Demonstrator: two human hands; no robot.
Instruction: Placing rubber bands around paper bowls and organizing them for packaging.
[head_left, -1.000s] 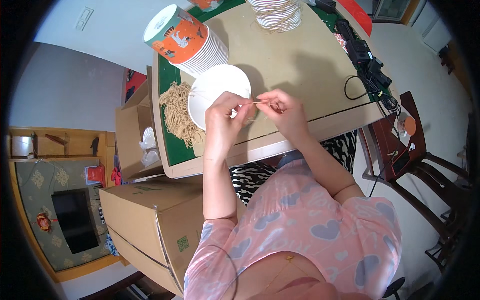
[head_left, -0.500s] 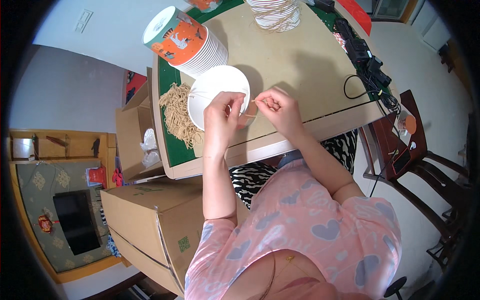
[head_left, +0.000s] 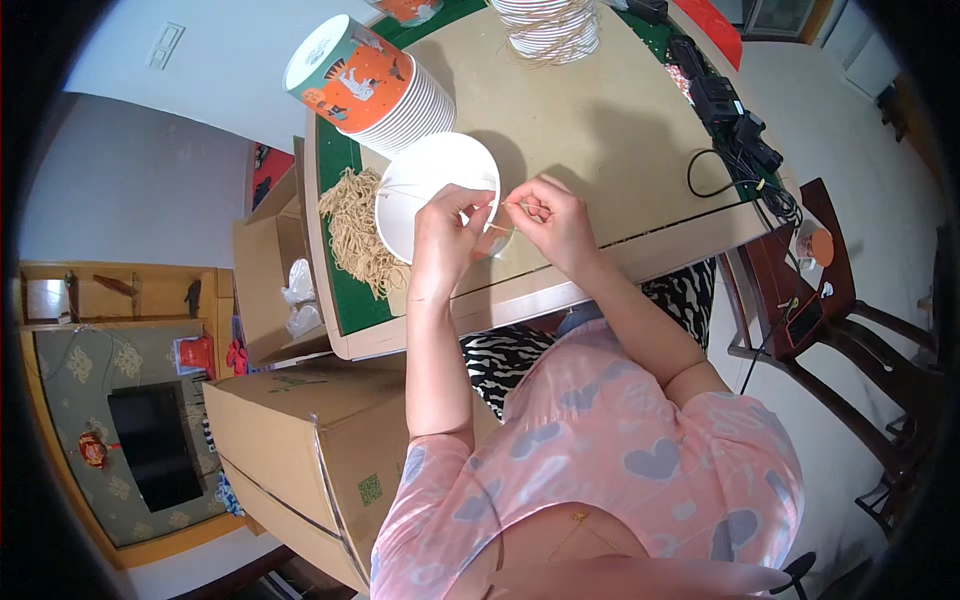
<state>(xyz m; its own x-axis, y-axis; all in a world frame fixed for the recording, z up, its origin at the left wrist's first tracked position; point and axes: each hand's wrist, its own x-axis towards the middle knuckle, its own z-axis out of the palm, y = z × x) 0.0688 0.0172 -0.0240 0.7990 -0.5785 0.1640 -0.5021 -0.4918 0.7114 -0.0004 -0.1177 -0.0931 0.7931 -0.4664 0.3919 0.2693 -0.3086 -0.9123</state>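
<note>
Pinching thin string [head_left: 505, 207] level, left-right, both hands

**Hidden, cut off, too fine to read**

The left hand [head_left: 447, 232] covers the near rim of the white bowl [head_left: 430, 180], so where its fingers touch the bowl cannot be told. The thin tan string [head_left: 510, 207] pinched between both hands is too fine to follow; its ends vanish inside the right hand [head_left: 553, 222], whose grip stays unreadable. The second stack of bowls [head_left: 548, 25] is cut off by the top edge. Cables [head_left: 745, 150] at the counter [head_left: 600, 110] corner blur into one dark tangle.
</note>
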